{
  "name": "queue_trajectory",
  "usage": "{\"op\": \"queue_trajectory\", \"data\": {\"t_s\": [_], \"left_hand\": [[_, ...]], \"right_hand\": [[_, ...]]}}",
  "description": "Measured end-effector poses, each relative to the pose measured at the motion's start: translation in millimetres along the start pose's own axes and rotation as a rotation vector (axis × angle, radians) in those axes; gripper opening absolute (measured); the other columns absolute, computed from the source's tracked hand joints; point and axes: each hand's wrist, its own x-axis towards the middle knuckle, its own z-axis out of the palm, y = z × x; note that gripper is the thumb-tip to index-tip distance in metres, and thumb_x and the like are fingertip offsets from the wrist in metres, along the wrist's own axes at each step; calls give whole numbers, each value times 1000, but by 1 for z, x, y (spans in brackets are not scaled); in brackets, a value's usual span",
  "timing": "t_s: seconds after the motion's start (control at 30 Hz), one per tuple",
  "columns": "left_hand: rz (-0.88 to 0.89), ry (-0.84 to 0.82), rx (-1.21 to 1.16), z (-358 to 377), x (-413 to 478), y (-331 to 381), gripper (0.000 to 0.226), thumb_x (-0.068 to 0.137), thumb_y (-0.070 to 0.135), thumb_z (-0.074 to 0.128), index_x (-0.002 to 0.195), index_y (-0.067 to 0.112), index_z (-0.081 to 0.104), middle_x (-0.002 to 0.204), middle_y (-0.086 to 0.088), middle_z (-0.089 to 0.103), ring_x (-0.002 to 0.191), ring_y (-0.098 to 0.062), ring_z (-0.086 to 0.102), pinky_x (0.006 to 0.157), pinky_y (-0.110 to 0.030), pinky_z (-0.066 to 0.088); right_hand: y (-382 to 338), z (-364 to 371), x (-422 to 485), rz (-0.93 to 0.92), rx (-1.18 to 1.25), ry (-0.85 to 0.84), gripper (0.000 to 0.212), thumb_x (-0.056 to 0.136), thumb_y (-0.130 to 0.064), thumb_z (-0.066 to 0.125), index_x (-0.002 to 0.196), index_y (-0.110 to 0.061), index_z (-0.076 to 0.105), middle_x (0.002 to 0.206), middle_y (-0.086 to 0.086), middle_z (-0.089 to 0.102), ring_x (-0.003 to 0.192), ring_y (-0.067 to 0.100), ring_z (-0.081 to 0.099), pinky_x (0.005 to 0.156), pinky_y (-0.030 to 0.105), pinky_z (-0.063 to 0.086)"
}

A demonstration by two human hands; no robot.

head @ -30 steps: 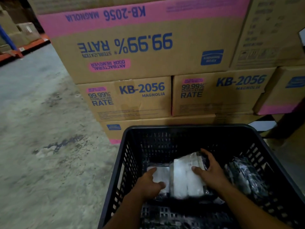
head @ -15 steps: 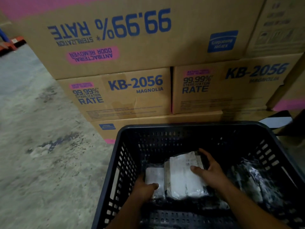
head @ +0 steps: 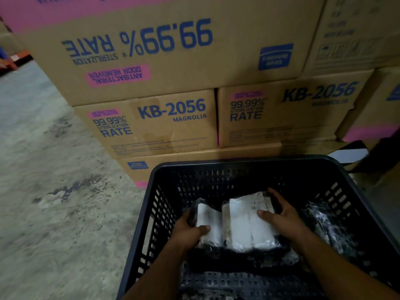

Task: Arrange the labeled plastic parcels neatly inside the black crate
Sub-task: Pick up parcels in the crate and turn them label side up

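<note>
The black crate (head: 244, 164) with slotted walls sits on the floor in front of me. Inside it, a small plastic parcel with a white label (head: 208, 218) leans at the left, and my left hand (head: 187, 232) grips its left edge, thumb on the label. Beside it lies a larger labeled parcel (head: 246, 221). My right hand (head: 281, 215) clasps its right side, fingers over the far edge and thumb on top. More dark plastic parcels (head: 331, 230) are heaped against the crate's right wall.
Stacked cardboard boxes printed KB-2056 (head: 171, 118) rise directly behind the crate. Bare concrete floor (head: 43, 191) stretches to the left. A dark object with a white sheet (head: 350, 154) lies past the crate's far right corner.
My left hand has closed around the small parcel and tipped it up on its edge. My right hand keeps its hold on the larger parcel. The view has moved closer.
</note>
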Motion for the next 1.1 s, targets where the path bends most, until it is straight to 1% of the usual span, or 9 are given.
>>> {"op": "queue_trajectory", "data": {"t_s": [0.1,0.27,0.37,0.47,0.57,0.8,0.87,1.0,1.1], "left_hand": [[94,-1,102,-1,-11,17,85,83,5,79,156,16,36,146,-6,55,125,-21,57,93,-27,52],[263,23,203,-20,-36,44,75,87,15,75,153,21,41,151,-5,54,125,-16,58,97,-24,51],[390,80,320,-35,-58,63,72,86,27,74,152,30,44,149,3,56,132,-15,56,108,-33,48],[487,181,393,-54,-78,81,69,83,33,72,147,42,49,142,12,61,123,-6,59,100,-25,47],[533,287,391,-73,-91,94,67,80,36,72,144,42,52,138,15,64,121,-2,58,97,-19,41],[494,378,246,-107,-91,94,67,70,43,71,135,50,57,128,16,71,119,-8,66,106,-41,52],[477,374,206,-112,-86,90,67,70,42,73,135,45,60,130,14,70,119,-9,66,107,-42,52],[433,348,98,-113,-78,88,68,67,43,75,134,40,63,128,10,71,115,-14,69,103,-45,55],[430,332,52,-108,-77,90,65,68,37,77,132,38,65,123,12,72,113,-14,69,103,-44,55]], "right_hand": [[-6,-8,-8,-31,-36,9,79,81,-6,77,147,-30,40,147,12,48,123,26,53,90,36,51],[-13,-19,-22,-47,-8,61,78,81,-6,76,147,-27,40,149,14,45,128,32,51,101,47,49],[-15,-13,-28,-32,-39,60,79,82,-9,76,147,-30,38,150,13,43,123,32,52,91,40,50],[-14,8,-30,-12,-68,6,81,82,-8,76,149,-29,36,151,12,42,125,34,52,92,43,52],[-12,39,-29,-23,-102,-19,81,81,-5,76,149,-22,36,149,15,44,125,34,52,98,45,51],[10,101,-14,-30,-203,-109,79,80,0,75,148,-14,36,145,17,49,121,27,53,96,33,46],[20,108,-10,10,-260,-118,77,84,-3,71,150,-16,34,147,16,48,117,25,54,95,32,47],[27,107,-5,74,-493,-163,81,87,-13,67,155,-18,23,151,15,44,130,32,52,101,34,45],[22,106,-10,48,-617,-166,76,86,-19,66,153,-18,30,144,14,53,127,31,55,101,34,46]]}}
